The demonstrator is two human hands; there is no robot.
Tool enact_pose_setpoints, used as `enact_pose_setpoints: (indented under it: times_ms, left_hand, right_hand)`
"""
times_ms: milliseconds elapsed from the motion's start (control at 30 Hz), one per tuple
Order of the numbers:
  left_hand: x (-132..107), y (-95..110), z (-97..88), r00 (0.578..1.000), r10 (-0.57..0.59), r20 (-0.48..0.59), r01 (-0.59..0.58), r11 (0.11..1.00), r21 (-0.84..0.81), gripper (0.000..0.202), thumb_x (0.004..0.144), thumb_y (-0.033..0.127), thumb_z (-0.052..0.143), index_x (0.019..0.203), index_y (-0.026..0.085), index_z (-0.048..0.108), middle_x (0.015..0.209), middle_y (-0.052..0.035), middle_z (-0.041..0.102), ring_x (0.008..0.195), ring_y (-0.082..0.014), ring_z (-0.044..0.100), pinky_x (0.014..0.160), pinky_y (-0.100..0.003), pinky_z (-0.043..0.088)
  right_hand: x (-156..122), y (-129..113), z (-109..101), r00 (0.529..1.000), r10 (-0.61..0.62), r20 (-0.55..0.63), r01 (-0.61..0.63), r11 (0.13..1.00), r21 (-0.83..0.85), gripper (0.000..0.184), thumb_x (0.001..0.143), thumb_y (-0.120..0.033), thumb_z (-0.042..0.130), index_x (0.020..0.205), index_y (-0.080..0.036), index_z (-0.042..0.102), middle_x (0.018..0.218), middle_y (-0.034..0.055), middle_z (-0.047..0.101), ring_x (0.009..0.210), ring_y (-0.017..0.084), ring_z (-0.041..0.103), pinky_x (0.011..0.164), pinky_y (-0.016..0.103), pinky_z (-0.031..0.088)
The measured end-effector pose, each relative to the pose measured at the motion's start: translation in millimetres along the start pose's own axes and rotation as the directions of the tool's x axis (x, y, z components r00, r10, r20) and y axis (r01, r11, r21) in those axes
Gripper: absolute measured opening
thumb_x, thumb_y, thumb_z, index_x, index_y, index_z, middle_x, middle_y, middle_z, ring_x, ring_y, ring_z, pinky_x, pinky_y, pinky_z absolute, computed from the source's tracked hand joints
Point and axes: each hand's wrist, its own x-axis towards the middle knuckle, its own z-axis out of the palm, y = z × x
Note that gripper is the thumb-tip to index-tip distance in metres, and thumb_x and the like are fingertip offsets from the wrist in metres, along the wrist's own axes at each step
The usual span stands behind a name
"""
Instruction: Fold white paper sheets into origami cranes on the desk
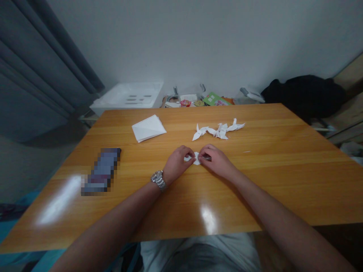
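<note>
A small white folded paper piece (195, 158) lies on the wooden table (283, 177) near its middle. My left hand (177, 163), with a metal watch on the wrist, pinches the paper's left side with curled fingers. My right hand (215, 160) presses and pinches the paper's right side, fingers closed. Most of the paper is hidden under the fingers. Beyond the hands, several finished white paper cranes (218, 130) lie in a row on the table.
A stack of white paper sheets (148, 128) lies at the back left. A dark flat pixelated object (101, 171) rests at the left. Behind the table are a white box (129, 97), small clutter, and a dark bag (304, 94). Grey curtains hang at the left.
</note>
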Motion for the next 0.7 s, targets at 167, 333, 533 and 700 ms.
enact_pose_setpoints:
  times_ms: [167, 333, 533, 700]
  left_hand:
    - [0.9, 0.2, 0.8, 1.000, -0.006, -0.001, 0.006, 1.000, -0.001, 0.003, 0.087, 0.019, 0.065, 0.089, 0.018, 0.067, 0.093, -0.0042, 0.064, 0.087, -0.0180, 0.061, 0.081, -0.031, 0.050]
    - [-0.2, 0.2, 1.3, 1.000, 0.004, 0.012, -0.005, 1.000, 0.018, 0.006, 0.088, 0.020, 0.064, 0.094, 0.019, 0.068, 0.095, -0.0042, 0.064, 0.089, -0.0178, 0.061, 0.082, -0.030, 0.051]
    - [-3.2, 4.1, -5.1, 0.994, 0.088, 0.065, -0.100, 0.975, 0.199, 0.014, 0.095, 0.027, 0.059, 0.096, 0.021, 0.072, 0.103, -0.0043, 0.066, 0.094, -0.0187, 0.062, 0.083, -0.031, 0.051]
    - [-7.7, 5.5, -8.9, 0.965, 0.194, 0.174, -0.249, 0.885, 0.393, 0.026, 0.100, 0.033, 0.051, 0.112, 0.022, 0.071, 0.116, -0.0073, 0.066, 0.104, -0.0217, 0.060, 0.091, -0.035, 0.051]
  right_hand:
    - [1.1, 1.7, 1.5, 1.000, 0.016, -0.016, -0.016, 1.000, 0.000, 0.005, 0.084, -0.013, 0.066, 0.085, -0.017, 0.069, 0.091, 0.0045, 0.059, 0.083, 0.017, 0.058, 0.075, 0.030, 0.047]
    - [2.2, 2.4, 1.9, 0.999, 0.034, -0.025, -0.034, 0.999, -0.013, 0.008, 0.082, -0.010, 0.067, 0.084, -0.017, 0.070, 0.091, 0.0049, 0.060, 0.086, 0.018, 0.059, 0.078, 0.030, 0.047]
    - [1.0, 3.0, 0.8, 0.999, -0.042, -0.030, 0.040, 0.996, -0.075, 0.007, 0.086, -0.012, 0.066, 0.085, -0.018, 0.069, 0.092, 0.0054, 0.061, 0.090, 0.020, 0.059, 0.082, 0.032, 0.046]
    - [0.9, 8.0, 1.3, 0.992, -0.107, -0.070, 0.095, 0.982, -0.161, 0.003, 0.089, -0.017, 0.066, 0.087, -0.018, 0.068, 0.094, 0.0065, 0.063, 0.092, 0.021, 0.059, 0.085, 0.035, 0.047]
